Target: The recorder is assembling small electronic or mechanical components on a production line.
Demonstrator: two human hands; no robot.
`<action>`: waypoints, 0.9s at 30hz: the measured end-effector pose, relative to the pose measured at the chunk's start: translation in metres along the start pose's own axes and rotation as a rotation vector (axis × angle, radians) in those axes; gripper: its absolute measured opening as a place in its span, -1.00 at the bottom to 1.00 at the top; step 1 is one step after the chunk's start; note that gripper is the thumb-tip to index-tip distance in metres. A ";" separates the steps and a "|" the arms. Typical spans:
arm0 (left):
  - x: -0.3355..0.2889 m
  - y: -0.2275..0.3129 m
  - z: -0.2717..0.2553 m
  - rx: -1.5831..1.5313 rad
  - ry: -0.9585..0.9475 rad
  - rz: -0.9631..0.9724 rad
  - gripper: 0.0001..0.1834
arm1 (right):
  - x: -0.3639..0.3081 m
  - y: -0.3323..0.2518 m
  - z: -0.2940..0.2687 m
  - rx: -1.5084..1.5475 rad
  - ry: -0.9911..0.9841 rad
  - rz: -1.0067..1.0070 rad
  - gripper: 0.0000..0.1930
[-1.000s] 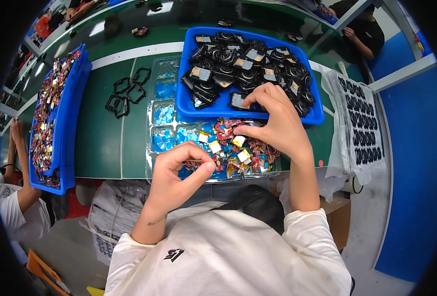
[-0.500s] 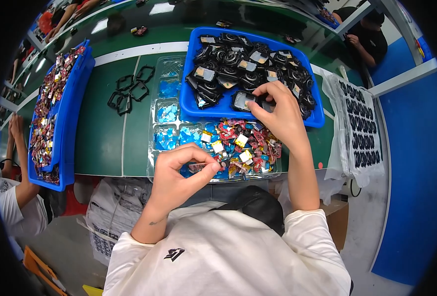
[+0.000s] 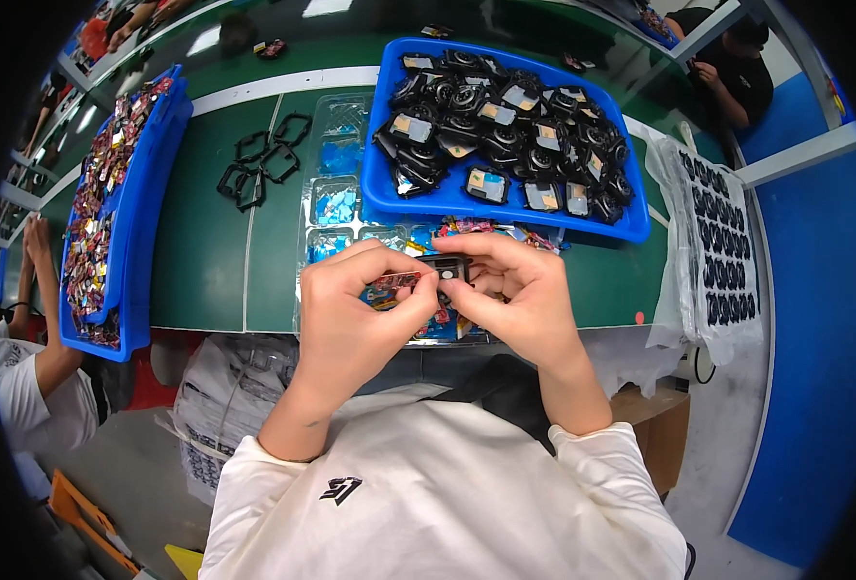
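In front of my chest, my two hands have come together over a clear compartmented plastic tray [image 3: 306, 224]. Pinched in my left hand [image 3: 346, 304] is a small red circuit board [image 3: 395, 280]. My right hand [image 3: 524, 300] grips a small black device housing [image 3: 446, 264], tilted up, with the left fingertips touching its near side. Fingers partly hide both pieces. Under the hands, more red circuit boards and blue film pieces [image 3: 337, 205] lie in the tray. Behind it stands a blue bin [image 3: 375, 184] heaped with black housings [image 3: 487, 185].
At left stands a blue bin [image 3: 138, 271] full of red circuit boards. Several black frames [image 3: 278, 162] lie on the green table [image 3: 205, 242]. White trays of black parts [image 3: 723, 232] sit at right. Co-workers work at the far left [image 3: 46, 377] and upper right [image 3: 737, 77].
My right hand has brought a black housing from the blue bin down to my left hand. The left hand has moved slightly right and up, still holding the circuit board.
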State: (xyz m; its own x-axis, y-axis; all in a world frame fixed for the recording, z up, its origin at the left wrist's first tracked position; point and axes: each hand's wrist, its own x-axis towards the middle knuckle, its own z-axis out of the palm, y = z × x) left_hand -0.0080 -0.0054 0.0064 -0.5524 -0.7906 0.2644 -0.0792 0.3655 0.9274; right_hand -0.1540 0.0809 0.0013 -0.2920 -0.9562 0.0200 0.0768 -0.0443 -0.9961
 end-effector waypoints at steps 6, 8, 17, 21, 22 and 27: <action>-0.001 -0.003 0.001 0.057 0.034 -0.034 -0.92 | -0.001 0.007 0.002 -0.134 0.002 -0.077 -0.69; -0.001 -0.003 0.002 0.042 0.040 -0.058 -0.92 | -0.001 0.008 0.003 -0.168 0.016 -0.122 -0.70; 0.000 -0.002 0.002 -0.062 0.014 -0.179 -0.91 | -0.001 0.012 0.002 -0.197 0.034 -0.144 -0.72; -0.001 -0.001 0.003 -0.032 0.054 -0.213 -0.90 | 0.000 0.009 0.004 -0.225 0.016 -0.171 -0.73; -0.001 -0.001 0.004 -0.032 0.055 -0.213 -0.90 | 0.000 0.009 0.005 -0.263 0.042 -0.221 -0.75; -0.004 0.001 0.008 -0.052 0.058 -0.084 -0.90 | 0.001 0.014 0.006 -0.275 0.154 -0.311 -0.83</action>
State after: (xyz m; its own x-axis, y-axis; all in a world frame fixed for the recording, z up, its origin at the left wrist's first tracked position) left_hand -0.0121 0.0022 0.0041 -0.4962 -0.8452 0.1986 -0.0797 0.2721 0.9590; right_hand -0.1475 0.0777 -0.0125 -0.4016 -0.8541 0.3304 -0.2877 -0.2248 -0.9310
